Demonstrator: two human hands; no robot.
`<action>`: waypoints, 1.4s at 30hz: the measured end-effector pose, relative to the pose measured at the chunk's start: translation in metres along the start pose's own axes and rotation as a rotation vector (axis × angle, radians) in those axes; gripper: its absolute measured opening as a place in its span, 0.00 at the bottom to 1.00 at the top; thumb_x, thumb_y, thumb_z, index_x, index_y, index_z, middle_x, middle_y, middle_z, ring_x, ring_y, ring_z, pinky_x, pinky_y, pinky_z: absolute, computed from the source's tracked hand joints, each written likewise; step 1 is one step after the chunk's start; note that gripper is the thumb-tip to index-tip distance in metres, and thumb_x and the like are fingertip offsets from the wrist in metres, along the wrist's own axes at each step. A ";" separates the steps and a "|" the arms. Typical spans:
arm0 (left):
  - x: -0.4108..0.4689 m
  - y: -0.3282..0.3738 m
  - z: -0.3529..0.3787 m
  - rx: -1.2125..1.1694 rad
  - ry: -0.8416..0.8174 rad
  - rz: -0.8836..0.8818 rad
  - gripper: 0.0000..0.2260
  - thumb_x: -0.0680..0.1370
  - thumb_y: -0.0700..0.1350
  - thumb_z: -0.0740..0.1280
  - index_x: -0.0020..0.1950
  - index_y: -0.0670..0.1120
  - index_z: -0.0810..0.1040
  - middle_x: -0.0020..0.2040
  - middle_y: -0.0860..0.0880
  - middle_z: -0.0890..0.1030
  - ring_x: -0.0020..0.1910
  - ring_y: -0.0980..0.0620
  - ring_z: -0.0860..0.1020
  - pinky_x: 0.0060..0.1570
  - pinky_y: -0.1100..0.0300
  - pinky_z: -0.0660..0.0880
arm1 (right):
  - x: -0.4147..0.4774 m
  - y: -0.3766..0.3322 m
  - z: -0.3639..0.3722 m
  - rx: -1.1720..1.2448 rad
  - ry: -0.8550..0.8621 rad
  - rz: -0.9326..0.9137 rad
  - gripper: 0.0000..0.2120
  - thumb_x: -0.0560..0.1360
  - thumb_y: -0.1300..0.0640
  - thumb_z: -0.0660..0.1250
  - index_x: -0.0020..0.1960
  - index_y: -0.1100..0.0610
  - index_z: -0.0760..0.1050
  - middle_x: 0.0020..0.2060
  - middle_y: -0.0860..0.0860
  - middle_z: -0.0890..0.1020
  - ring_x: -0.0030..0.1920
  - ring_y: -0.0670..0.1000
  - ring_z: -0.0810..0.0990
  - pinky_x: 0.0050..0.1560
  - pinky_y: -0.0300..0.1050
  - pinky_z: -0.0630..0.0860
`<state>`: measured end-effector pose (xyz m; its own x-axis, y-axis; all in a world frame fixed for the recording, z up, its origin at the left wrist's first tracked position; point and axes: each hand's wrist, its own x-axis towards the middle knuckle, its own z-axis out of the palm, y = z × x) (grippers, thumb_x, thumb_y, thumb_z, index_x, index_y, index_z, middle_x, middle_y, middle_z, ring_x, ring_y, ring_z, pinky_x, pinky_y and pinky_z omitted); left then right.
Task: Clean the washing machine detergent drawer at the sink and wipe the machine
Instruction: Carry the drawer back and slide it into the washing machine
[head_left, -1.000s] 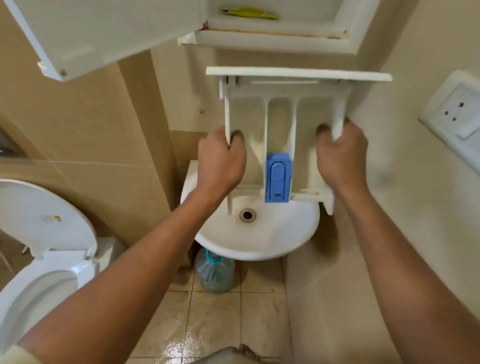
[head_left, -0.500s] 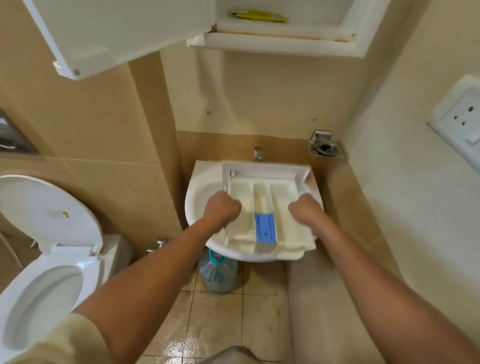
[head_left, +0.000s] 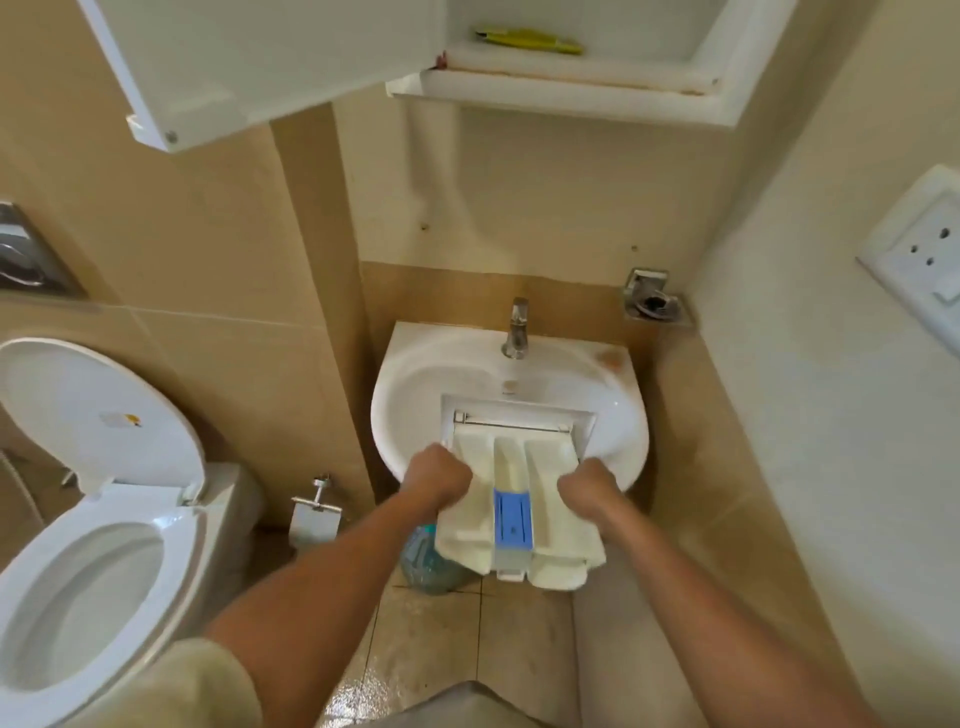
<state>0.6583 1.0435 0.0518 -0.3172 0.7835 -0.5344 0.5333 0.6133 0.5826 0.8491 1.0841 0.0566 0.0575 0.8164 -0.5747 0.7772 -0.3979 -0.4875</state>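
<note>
The white detergent drawer (head_left: 540, 467), with a blue insert (head_left: 513, 519) in its middle channel, lies tilted over the front rim of the small white sink (head_left: 415, 395). Its front panel sits down in the basin and its rear end overhangs toward me. My left hand (head_left: 436, 480) grips the drawer's left wall. My right hand (head_left: 589, 491) grips its right wall. A metal tap (head_left: 516, 327) stands at the back of the sink, with no water running that I can see.
A toilet (head_left: 98, 545) with raised lid stands at the left. An open white cabinet door (head_left: 249, 67) hangs overhead, above the sink. A plastic water jug (head_left: 426, 566) sits on the wet tiled floor under the sink. A wall socket (head_left: 924, 260) is on the right wall.
Both hands have lowered the drawer from chest height, upright in front of the camera, down into the sink. Since half a second ago it has tipped front-down and its rear sticks out further over the rim.
</note>
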 end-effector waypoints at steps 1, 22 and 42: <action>0.002 -0.005 0.004 -0.043 0.007 -0.008 0.06 0.80 0.39 0.61 0.43 0.41 0.72 0.46 0.43 0.78 0.41 0.49 0.76 0.38 0.59 0.73 | 0.001 0.001 0.000 0.033 0.029 -0.019 0.04 0.78 0.64 0.59 0.44 0.61 0.70 0.46 0.57 0.79 0.42 0.54 0.77 0.37 0.44 0.73; -0.004 0.000 0.011 0.088 -0.004 -0.004 0.08 0.82 0.40 0.60 0.53 0.37 0.77 0.54 0.42 0.80 0.49 0.45 0.78 0.50 0.55 0.76 | 0.014 0.022 0.007 0.106 -0.040 0.028 0.07 0.78 0.63 0.58 0.50 0.66 0.73 0.50 0.62 0.80 0.47 0.59 0.79 0.44 0.47 0.76; -0.055 -0.027 -0.119 0.690 0.293 0.155 0.20 0.82 0.60 0.59 0.65 0.50 0.78 0.58 0.47 0.82 0.55 0.44 0.79 0.46 0.54 0.72 | -0.069 -0.139 -0.050 -0.458 0.086 -1.120 0.23 0.67 0.37 0.74 0.57 0.48 0.79 0.50 0.45 0.82 0.52 0.50 0.80 0.51 0.48 0.78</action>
<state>0.5683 0.9952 0.1382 -0.3423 0.9092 -0.2372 0.9271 0.3678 0.0720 0.7681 1.1036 0.1970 -0.7607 0.6453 0.0703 0.5715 0.7172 -0.3986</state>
